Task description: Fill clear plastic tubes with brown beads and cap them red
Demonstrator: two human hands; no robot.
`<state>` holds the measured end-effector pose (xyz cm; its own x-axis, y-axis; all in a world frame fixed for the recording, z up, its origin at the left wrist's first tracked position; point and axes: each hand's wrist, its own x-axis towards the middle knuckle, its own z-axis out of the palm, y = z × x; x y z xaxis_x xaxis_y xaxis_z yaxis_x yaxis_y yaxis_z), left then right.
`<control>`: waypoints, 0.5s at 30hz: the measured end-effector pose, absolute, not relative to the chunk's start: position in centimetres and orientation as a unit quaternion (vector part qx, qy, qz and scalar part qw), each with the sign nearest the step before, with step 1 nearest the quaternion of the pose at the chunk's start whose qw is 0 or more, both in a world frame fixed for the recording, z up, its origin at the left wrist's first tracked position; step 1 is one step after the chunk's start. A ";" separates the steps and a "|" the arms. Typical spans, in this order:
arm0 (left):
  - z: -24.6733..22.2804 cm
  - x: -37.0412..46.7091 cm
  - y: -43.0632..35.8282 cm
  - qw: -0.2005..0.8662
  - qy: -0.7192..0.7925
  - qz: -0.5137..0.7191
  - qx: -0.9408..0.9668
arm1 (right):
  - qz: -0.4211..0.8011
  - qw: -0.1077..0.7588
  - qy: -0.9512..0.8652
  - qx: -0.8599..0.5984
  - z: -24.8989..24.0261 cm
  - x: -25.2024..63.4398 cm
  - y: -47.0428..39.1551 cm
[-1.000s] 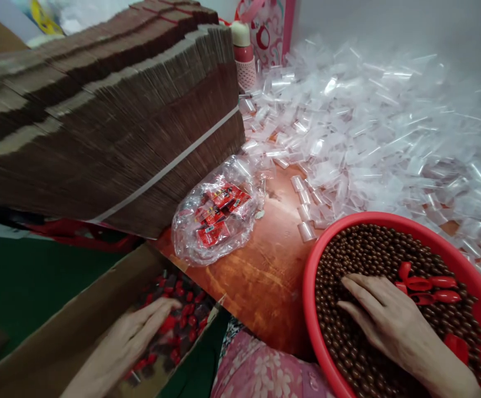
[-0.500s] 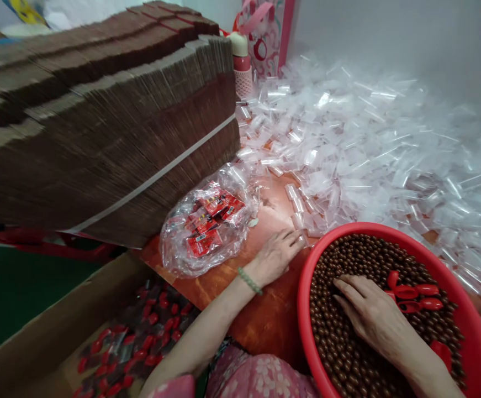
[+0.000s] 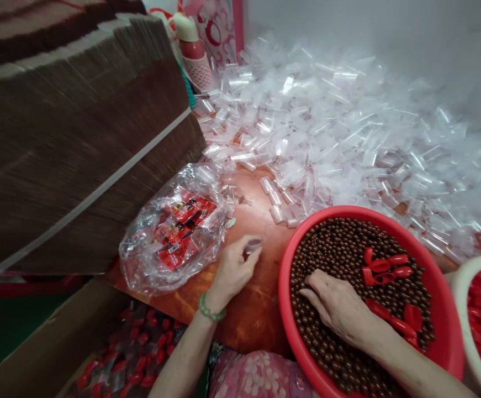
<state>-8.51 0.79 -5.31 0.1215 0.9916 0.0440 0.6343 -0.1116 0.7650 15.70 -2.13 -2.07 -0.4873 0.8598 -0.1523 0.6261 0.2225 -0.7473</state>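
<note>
My left hand (image 3: pixel 234 271), with a green bead bracelet on the wrist, is closed round a small clear plastic tube (image 3: pixel 252 246), whose open end shows between thumb and fingers. It hovers over the orange-brown table top (image 3: pixel 252 309), right of a clear plastic bag (image 3: pixel 141 260) with red printed packets (image 3: pixel 178 251). My right hand (image 3: pixel 335 304) is inside a red basin (image 3: pixel 286 276) full of glossy brown chocolate balls (image 3: pixel 343 243). Its fingers are curled together among the balls, and the fingertips are partly hidden. Red plastic caps (image 3: pixel 385 268) lie on the balls beyond that hand.
Loose clear tubes (image 3: pixel 318 132) cover the back of the table. A strapped stack of brown cardboard (image 3: pixel 78 127) rises at left, with a bottle (image 3: pixel 193 52) behind it. Below left, a carton (image 3: pixel 37 342) holds red-capped tubes (image 3: pixel 141 354). A white-rimmed tub (image 3: pixel 458 293) of red pieces stands right.
My left hand has drawn back from the tubes with one in its grasp. My right hand stays in the basin, its fingers more curled. The view has shifted to the right.
</note>
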 end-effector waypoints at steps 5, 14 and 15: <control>0.4 -6.4 -1.7 0.398 0.538 0.393 0.631 | 0.683 0.263 -0.472 -0.491 -0.9 15.8 -0.4; 2.4 0.4 -1.7 0.524 0.420 0.245 0.699 | 0.695 0.465 -0.260 -0.484 1.9 17.1 0.9; 2.2 0.8 -1.6 0.529 0.418 0.234 0.700 | 0.692 0.480 -0.242 -0.483 2.2 17.0 0.8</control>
